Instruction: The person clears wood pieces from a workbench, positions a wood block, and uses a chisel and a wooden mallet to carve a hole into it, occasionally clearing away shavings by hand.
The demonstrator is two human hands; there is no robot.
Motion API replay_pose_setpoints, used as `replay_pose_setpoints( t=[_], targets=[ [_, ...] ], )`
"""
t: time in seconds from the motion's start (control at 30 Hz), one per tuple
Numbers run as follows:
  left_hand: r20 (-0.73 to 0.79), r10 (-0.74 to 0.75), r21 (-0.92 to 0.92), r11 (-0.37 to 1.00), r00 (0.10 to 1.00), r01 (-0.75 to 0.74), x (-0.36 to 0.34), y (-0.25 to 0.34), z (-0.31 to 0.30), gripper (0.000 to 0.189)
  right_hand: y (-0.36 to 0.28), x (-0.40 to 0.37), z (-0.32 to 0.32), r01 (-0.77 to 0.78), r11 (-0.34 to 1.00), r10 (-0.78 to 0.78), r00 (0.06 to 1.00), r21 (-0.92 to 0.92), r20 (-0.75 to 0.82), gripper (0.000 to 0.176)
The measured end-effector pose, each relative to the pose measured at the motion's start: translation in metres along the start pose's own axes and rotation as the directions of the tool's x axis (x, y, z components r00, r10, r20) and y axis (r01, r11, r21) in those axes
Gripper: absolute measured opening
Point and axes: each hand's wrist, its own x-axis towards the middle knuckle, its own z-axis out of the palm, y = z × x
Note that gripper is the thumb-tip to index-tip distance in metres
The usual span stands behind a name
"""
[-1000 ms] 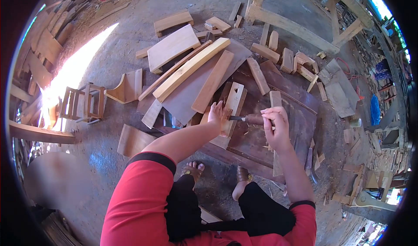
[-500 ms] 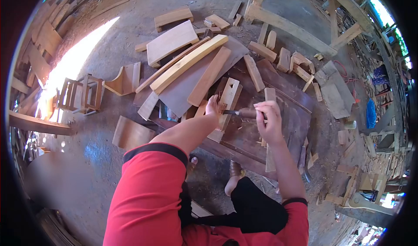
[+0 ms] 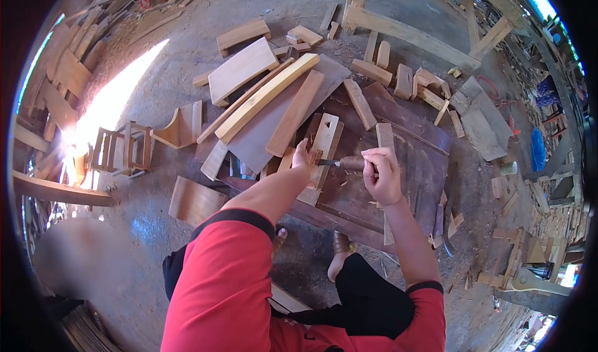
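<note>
My right hand (image 3: 382,176) is closed around the brown handle of a chisel-like tool (image 3: 353,163), whose dark metal blade points left. At the blade's far end is my left hand (image 3: 303,157), against a pale wooden block (image 3: 327,134) with a notch near its top. What the fingers of my left hand hold, if anything, is too small to make out. Under the block lies a dark brown wooden panel (image 3: 405,146). Left of the block rest a reddish wooden bar (image 3: 296,114) and a longer yellowish bar (image 3: 268,98).
Cut wood pieces (image 3: 371,71) lie beyond the panel. A wooden frame (image 3: 411,39) stands at the back right. Small chair-like wooden frames (image 3: 121,150) stand at left, near a curved wooden piece (image 3: 194,201). A grey board (image 3: 481,122) lies at right.
The view has shifted slightly. The tool remains in my right hand and my left hand stays at the block, with little visible movement of either against the wood.
</note>
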Motion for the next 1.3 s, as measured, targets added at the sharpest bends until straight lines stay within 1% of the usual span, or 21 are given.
replay_pose_setpoints(
  t=[0.13,0.17,0.33,0.4,0.5,0.53,0.57,0.6,0.63,0.67,0.73,0.77,0.8,0.87,0.93,1.0,1.03,1.07,1.13,1.27,1.3],
  targets=[
    [0.008,0.142,0.014,0.990,0.990,-0.143,-0.019,-0.013,-0.019,0.112,0.002,-0.001,-0.009,0.009,1.000,-0.009,1.000,-0.010,0.028,0.017],
    [0.026,0.076,-0.010,0.997,0.997,-0.075,-0.028,-0.016,-0.027,0.113,0.002,-0.001,-0.012,0.014,1.000,-0.014,0.998,-0.005,0.059,0.017],
    [0.031,0.077,0.009,0.997,0.997,-0.077,-0.019,-0.010,-0.010,0.117,0.004,-0.004,-0.010,0.009,1.000,-0.010,0.998,0.010,0.058,0.016],
    [0.028,0.020,-0.061,0.998,0.999,-0.018,-0.022,-0.011,-0.012,0.117,0.003,-0.008,-0.011,-0.023,1.000,0.024,0.997,-0.013,0.067,0.019],
    [-0.012,0.077,-0.049,0.996,0.997,-0.077,-0.018,-0.011,-0.006,0.117,-0.003,-0.003,-0.014,-0.081,0.997,0.080,0.994,0.009,0.075,0.024],
    [-0.016,0.066,-0.047,0.997,0.998,-0.066,-0.017,-0.012,-0.006,0.117,-0.008,-0.001,-0.010,-0.070,0.997,0.070,0.995,0.008,0.070,0.024],
    [-0.014,0.054,-0.070,0.996,0.998,-0.055,-0.017,-0.011,-0.005,0.117,-0.015,-0.001,-0.004,-0.240,0.949,0.243,0.970,0.205,0.012,0.026],
    [-0.009,0.045,-0.096,0.994,0.999,-0.046,-0.016,-0.011,-0.006,0.116,-0.018,-0.001,0.001,-0.382,0.833,0.418,0.909,0.401,-0.003,0.029],
    [0.005,0.096,-0.114,0.989,0.995,-0.095,-0.037,-0.024,-0.026,0.115,-0.014,0.000,0.004,-0.410,0.825,0.435,0.900,0.390,0.024,0.025],
    [0.009,0.093,-0.117,0.989,0.996,-0.091,-0.036,-0.025,-0.021,0.115,-0.012,0.003,0.005,-0.409,0.824,0.433,0.901,0.393,0.029,0.025],
    [-0.126,0.071,-0.251,0.963,0.989,-0.101,-0.036,-0.023,-0.009,0.114,-0.016,0.020,0.003,-0.563,0.756,0.496,0.825,0.334,0.269,0.018],
    [-0.130,0.059,-0.250,0.964,0.990,-0.091,-0.036,-0.023,-0.006,0.114,-0.015,0.026,0.013,-0.590,0.610,0.556,0.794,0.529,0.244,0.011],
    [-0.153,0.086,-0.280,0.952,0.984,-0.127,-0.037,-0.024,-0.004,0.113,-0.005,0.028,0.021,-0.575,0.619,0.545,0.805,0.535,0.235,0.011],
    [-0.182,0.106,-0.298,0.941,0.977,-0.158,-0.037,-0.034,-0.002,0.112,0.018,0.032,0.034,-0.572,0.456,0.538,0.788,0.682,0.300,0.008],
    [-0.231,0.127,-0.322,0.926,0.964,-0.200,-0.040,-0.032,0.003,0.111,0.031,0.043,0.033,-0.599,0.470,0.567,0.768,0.648,0.299,0.005],
    [-0.259,0.126,-0.350,0.912,0.958,-0.215,-0.041,-0.031,0.007,0.110,0.058,0.045,0.036,-0.627,0.355,0.639,0.704,0.693,0.310,0.003],
    [-0.290,0.114,-0.369,0.903,0.950,-0.221,-0.040,-0.032,0.009,0.110,0.069,0.045,0.039,-0.597,0.295,0.685,0.677,0.746,0.270,0.005],
    [-0.291,0.114,-0.375,0.900,0.950,-0.223,-0.039,-0.032,0.013,0.110,0.077,0.041,0.039,-0.602,0.296,0.684,0.675,0.742,0.275,0.005],
    [-0.357,0.082,-0.436,0.867,0.931,-0.243,-0.038,-0.031,0.018,0.109,0.087,0.037,0.036,-0.537,0.154,0.776,0.586,0.829,0.234,0.004],
    [-0.384,0.051,-0.470,0.849,0.922,-0.243,-0.043,-0.034,0.019,0.109,0.085,0.018,0.026,-0.470,0.166,0.854,0.508,0.867,0.112,0.006],
    [-0.384,0.047,-0.490,0.836,0.922,-0.247,-0.043,-0.035,0.021,0.110,0.081,0.016,0.023,-0.438,0.160,0.840,0.531,0.885,0.111,0.007]
  ],
)
